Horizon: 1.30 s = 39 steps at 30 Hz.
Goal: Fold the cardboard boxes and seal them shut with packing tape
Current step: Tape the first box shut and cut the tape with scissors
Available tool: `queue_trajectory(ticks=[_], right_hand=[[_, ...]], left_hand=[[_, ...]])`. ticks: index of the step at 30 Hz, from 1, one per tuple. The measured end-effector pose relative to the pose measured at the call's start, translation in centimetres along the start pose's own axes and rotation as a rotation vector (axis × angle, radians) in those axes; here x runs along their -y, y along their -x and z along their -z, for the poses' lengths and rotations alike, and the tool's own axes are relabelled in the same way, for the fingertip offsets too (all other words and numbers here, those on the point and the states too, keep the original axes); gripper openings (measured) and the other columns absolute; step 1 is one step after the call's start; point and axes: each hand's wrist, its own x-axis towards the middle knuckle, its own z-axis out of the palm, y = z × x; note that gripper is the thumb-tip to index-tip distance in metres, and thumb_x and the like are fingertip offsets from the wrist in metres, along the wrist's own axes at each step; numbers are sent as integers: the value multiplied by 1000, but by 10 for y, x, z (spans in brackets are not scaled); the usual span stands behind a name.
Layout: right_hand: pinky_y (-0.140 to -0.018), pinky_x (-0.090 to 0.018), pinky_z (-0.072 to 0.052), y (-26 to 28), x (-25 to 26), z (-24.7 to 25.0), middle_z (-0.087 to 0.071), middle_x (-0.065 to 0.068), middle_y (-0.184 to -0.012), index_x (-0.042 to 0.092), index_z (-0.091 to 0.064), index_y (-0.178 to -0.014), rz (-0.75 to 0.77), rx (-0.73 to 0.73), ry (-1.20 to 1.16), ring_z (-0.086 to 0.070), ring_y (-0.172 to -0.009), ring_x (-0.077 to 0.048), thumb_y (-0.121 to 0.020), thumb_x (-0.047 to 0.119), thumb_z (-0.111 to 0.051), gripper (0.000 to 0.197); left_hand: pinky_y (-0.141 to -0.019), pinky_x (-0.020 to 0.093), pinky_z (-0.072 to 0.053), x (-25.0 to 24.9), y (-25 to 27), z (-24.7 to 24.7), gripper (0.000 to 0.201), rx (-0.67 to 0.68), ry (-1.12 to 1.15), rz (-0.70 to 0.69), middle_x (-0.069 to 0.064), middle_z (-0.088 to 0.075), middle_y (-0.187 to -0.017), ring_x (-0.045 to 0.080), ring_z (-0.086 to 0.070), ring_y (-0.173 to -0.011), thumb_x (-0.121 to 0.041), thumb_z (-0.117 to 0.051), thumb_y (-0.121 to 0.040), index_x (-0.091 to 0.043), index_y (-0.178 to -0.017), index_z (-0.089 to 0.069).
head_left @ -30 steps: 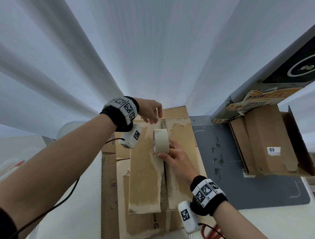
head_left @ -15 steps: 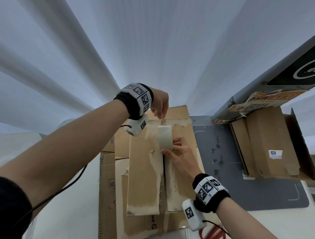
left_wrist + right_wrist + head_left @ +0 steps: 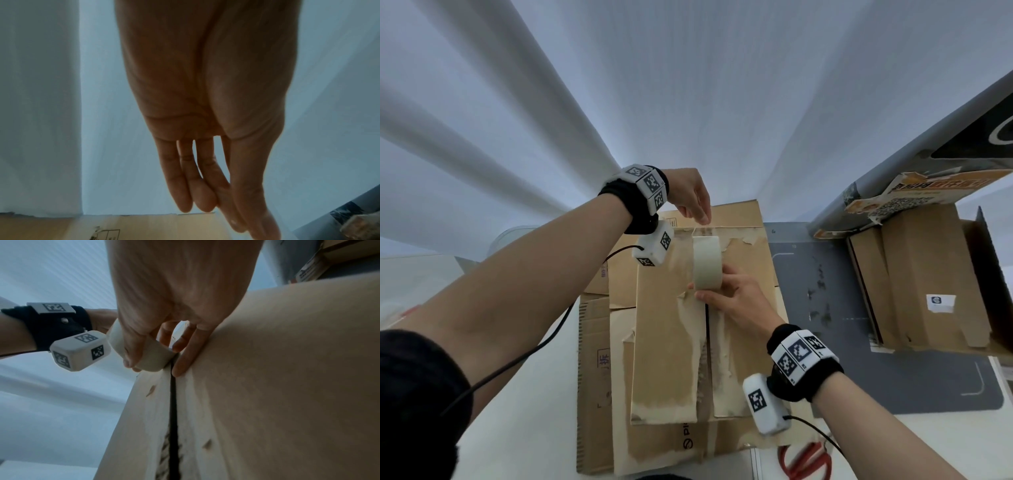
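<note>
A closed cardboard box lies in front of me, its two top flaps meeting at a dark seam. My right hand grips a pale tape roll and holds it upright on the seam, thumb on one side, fingers through the core. My left hand pinches the tape's free end at the box's far edge. A short strip runs from the roll to that pinch. In the left wrist view the thumb and fingers point down, closed together over the box top.
Flattened cardboard lies under and left of the box. A grey mat lies to the right, with another open cardboard box under a grey panel. Red scissors lie near my right forearm. White curtain behind.
My left hand has carried the pinched tape end away from me to the box's far edge. The right hand has brought the roll down onto the seam.
</note>
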Motion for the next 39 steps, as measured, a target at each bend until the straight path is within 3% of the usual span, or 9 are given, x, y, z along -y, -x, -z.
queue_trajectory(ticks=[4,6,8,11,17,20,24,30,39], right_hand=[[-85,-40,-57,0,4,-1,-59,11,-128,18,-77,-111,-4,-18,-133,-57,-114,-27,-88,26,-75,25],[-67,-34,-57,1,5,0,-60,3,-125,9,-75,-112,-9,-22,-182,-60,-104,-33,-89,19,-73,25],[-60,-28,-53,1,5,2,-60,2,-125,8,-74,-112,-3,-10,-182,-60,-102,-33,-89,18,-73,25],[-58,-26,-52,0,5,2,-60,1,-126,8,-74,-113,-4,-3,-197,-60,-102,-31,-89,16,-73,25],[-57,-26,-52,-2,3,2,-64,0,-123,5,-73,-114,-13,-34,-221,-62,-97,-33,-89,18,-73,28],[-54,-27,-53,-1,6,3,-68,-5,-114,6,-72,-116,-15,-62,-252,-59,-83,-24,-89,15,-73,28],[-51,-25,-50,2,8,3,-69,4,-102,7,-73,-113,-18,-69,-287,-55,-67,-11,-90,13,-72,24],[-49,-28,-50,2,8,2,-66,-7,-111,3,-72,-113,18,-74,-269,-52,-62,-11,-92,17,-69,25],[-48,-24,-48,5,15,1,-64,21,-80,18,-69,-102,26,-53,-252,-51,-58,-5,-95,14,-64,10]], left_hand=[[-77,22,-54,6,-5,0,12,-29,25,23,3,-72,-86,12,-64,-82,-14,-81,-80,-15,-90,-75],[-77,23,-53,10,-7,-3,6,-28,31,20,2,-69,-87,14,-63,-86,-13,-77,-84,-15,-87,-73],[-75,19,-54,13,-8,-7,5,-31,52,19,1,-65,-89,14,-62,-84,-11,-73,-88,-15,-86,-70],[-66,10,-53,15,-7,-10,5,-50,77,14,1,-63,-90,8,-61,-76,-9,-70,-90,-13,-88,-68],[-60,11,-51,13,-7,-12,5,-116,57,-3,-1,-67,-79,5,-61,-66,-11,-74,-87,-15,-85,-72],[-55,7,-46,17,-9,-17,5,-206,42,12,-3,-69,-76,1,-61,-61,-18,-78,-84,-17,-87,-76],[-55,9,-46,23,-13,-25,10,-238,41,45,-2,-70,-74,0,-62,-60,-22,-79,-83,-16,-91,-78],[-54,9,-49,22,-15,-28,4,-243,50,34,1,-71,-78,-2,-64,-55,-13,-77,-84,-13,-88,-77],[-57,22,-59,15,-18,-25,2,-204,44,17,7,-69,-75,15,-68,-70,-6,-74,-86,-8,-86,-73]])
